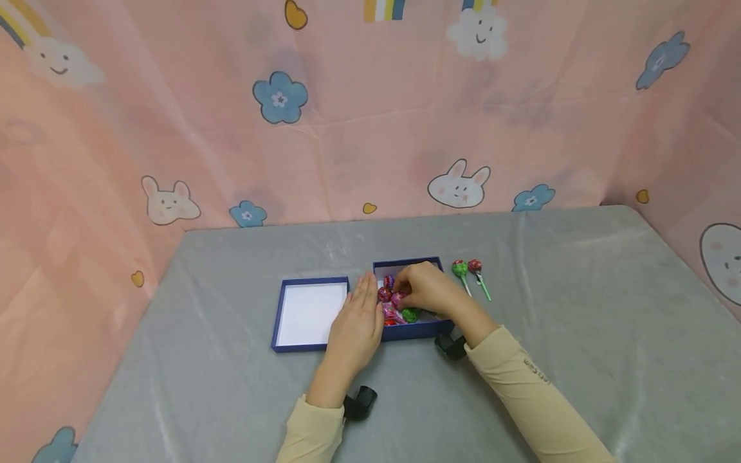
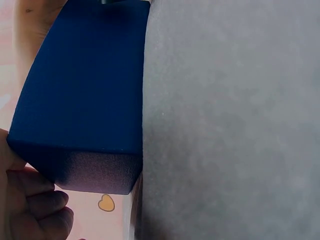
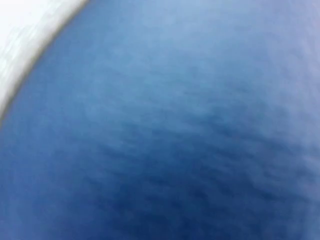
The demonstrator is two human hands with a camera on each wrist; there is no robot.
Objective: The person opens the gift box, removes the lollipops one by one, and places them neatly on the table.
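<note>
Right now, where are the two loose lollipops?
In the head view, the two loose lollipops lie on the grey table, just right of the blue box, beyond the right hand.

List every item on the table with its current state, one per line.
Blue box: open, lollipops inside.
Lid: off, lying inside-up left of the box.
Lollipops in box: wrapped, piled.
Two lollipops: wrapped, on the table right of the box.
Left hand: flat against the box's left wall.
Right hand: curled among the boxed lollipops.
</note>
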